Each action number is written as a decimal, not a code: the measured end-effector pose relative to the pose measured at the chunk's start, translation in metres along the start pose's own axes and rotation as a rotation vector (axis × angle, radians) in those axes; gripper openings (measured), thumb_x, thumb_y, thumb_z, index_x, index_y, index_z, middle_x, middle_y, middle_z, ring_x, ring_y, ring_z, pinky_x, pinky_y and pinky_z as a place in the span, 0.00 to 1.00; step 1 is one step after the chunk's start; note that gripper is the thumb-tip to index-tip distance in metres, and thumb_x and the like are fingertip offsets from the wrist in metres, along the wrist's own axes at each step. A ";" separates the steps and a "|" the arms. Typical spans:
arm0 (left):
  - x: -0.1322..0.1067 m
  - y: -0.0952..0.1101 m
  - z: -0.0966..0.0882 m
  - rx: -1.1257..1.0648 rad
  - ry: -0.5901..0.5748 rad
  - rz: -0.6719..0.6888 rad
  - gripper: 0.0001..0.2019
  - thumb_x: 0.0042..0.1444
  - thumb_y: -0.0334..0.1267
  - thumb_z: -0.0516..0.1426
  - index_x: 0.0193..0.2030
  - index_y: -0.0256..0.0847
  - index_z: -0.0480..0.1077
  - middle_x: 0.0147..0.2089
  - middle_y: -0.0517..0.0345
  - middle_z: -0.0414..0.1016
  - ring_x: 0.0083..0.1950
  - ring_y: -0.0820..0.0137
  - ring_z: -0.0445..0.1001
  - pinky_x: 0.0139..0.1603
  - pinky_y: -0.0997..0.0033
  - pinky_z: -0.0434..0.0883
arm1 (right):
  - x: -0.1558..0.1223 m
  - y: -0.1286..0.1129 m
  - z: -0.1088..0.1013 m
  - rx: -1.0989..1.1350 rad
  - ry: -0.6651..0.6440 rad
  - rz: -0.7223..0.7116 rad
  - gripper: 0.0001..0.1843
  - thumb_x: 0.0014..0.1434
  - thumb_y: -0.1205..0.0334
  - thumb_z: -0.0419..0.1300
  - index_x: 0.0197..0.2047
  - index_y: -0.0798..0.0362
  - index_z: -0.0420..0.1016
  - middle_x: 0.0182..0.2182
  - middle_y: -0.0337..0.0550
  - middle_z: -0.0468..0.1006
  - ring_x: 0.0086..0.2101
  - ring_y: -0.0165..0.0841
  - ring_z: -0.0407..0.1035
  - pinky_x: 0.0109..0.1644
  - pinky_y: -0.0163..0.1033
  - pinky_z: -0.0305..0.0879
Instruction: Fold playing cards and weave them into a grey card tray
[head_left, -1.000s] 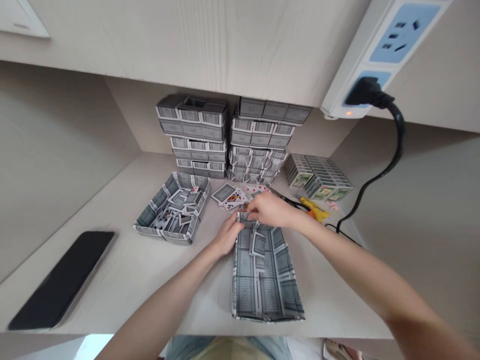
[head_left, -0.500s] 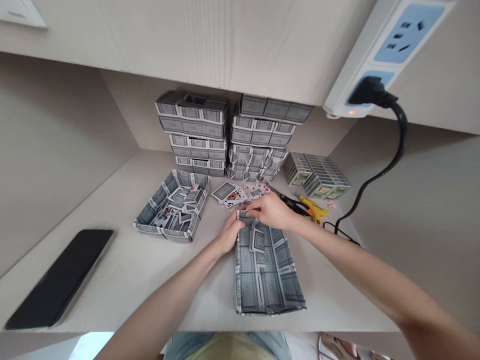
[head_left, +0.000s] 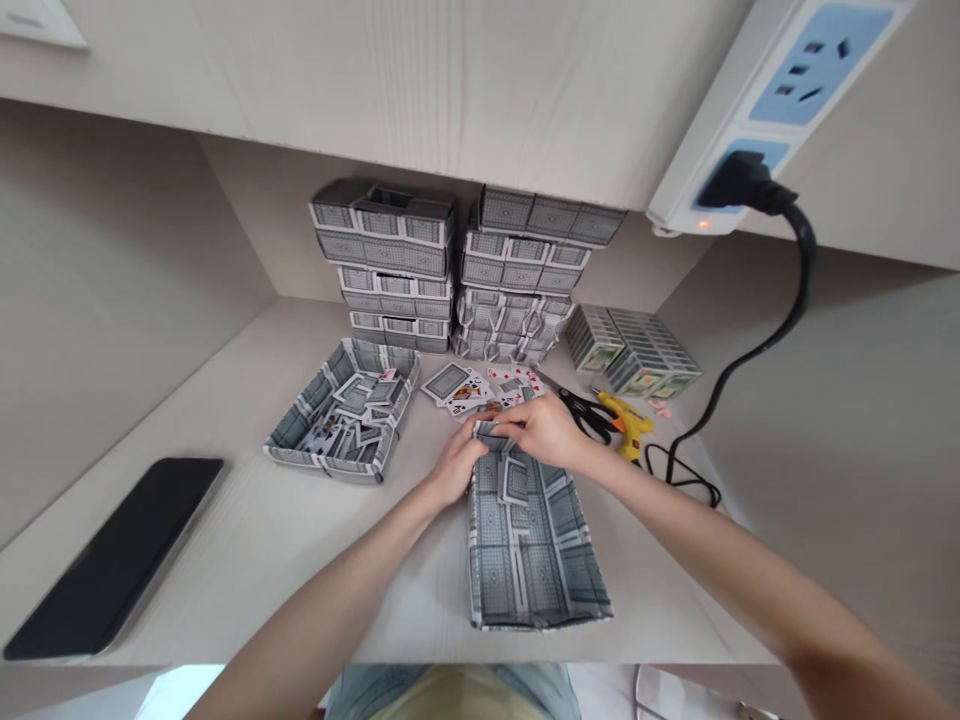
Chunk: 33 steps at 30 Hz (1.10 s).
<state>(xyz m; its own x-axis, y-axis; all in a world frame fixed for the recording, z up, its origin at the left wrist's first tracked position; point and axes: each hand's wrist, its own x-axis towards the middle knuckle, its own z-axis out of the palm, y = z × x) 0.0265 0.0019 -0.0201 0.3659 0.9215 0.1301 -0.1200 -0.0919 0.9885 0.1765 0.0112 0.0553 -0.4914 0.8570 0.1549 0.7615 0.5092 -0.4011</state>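
Note:
A long open box made of playing cards (head_left: 499,575) lies in front of me, with one loose folded card (head_left: 514,481) inside it. My left hand (head_left: 456,465) is closed on the box's far left corner, thumb inside and fingers outside the wall. At the same far wall, my right hand (head_left: 545,430) pinches the rim with thumb and fingertips. Whether a separate card piece sits between those fingertips is hidden. Just beyond the hands lie loose playing cards (head_left: 448,382), face up and face down.
Left of the hands stands a card tray (head_left: 345,467) holding folded cards. Stacked card boxes (head_left: 397,255) fill the back. Scissors (head_left: 589,412), a yellow glue gun (head_left: 628,422) and packed card decks (head_left: 637,350) sit right. A black phone (head_left: 116,560) lies left; a power strip (head_left: 757,130) hangs above.
My right hand has dropped slightly and moved a little right along the box's far rim. My left hand and the box are nearly unmoved.

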 end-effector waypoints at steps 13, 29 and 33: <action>0.001 0.003 -0.001 -0.016 -0.024 0.024 0.24 0.41 0.35 0.46 0.48 0.35 0.62 0.47 0.53 0.67 0.49 0.63 0.63 0.50 0.67 0.58 | 0.003 -0.013 -0.008 -0.385 -0.182 0.016 0.13 0.55 0.60 0.51 0.30 0.53 0.77 0.26 0.47 0.77 0.28 0.34 0.69 0.31 0.34 0.54; 0.003 -0.001 0.003 0.026 -0.018 0.061 0.23 0.42 0.31 0.45 0.49 0.35 0.62 0.47 0.55 0.68 0.49 0.64 0.63 0.49 0.68 0.58 | 0.007 -0.019 -0.010 -0.442 -0.263 0.020 0.13 0.53 0.63 0.51 0.32 0.55 0.76 0.27 0.50 0.77 0.30 0.36 0.70 0.32 0.35 0.56; 0.003 0.001 0.003 0.021 -0.027 0.083 0.23 0.43 0.30 0.45 0.48 0.35 0.62 0.46 0.56 0.68 0.48 0.64 0.63 0.48 0.68 0.58 | 0.009 -0.030 -0.013 -0.518 -0.337 0.005 0.10 0.48 0.68 0.53 0.31 0.59 0.75 0.28 0.55 0.76 0.31 0.39 0.70 0.32 0.37 0.58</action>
<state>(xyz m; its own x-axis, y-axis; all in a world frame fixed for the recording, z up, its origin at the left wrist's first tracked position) 0.0305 0.0034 -0.0183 0.3800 0.9000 0.2136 -0.1316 -0.1759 0.9756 0.1545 0.0047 0.0810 -0.5299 0.8301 -0.1739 0.8285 0.5504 0.1027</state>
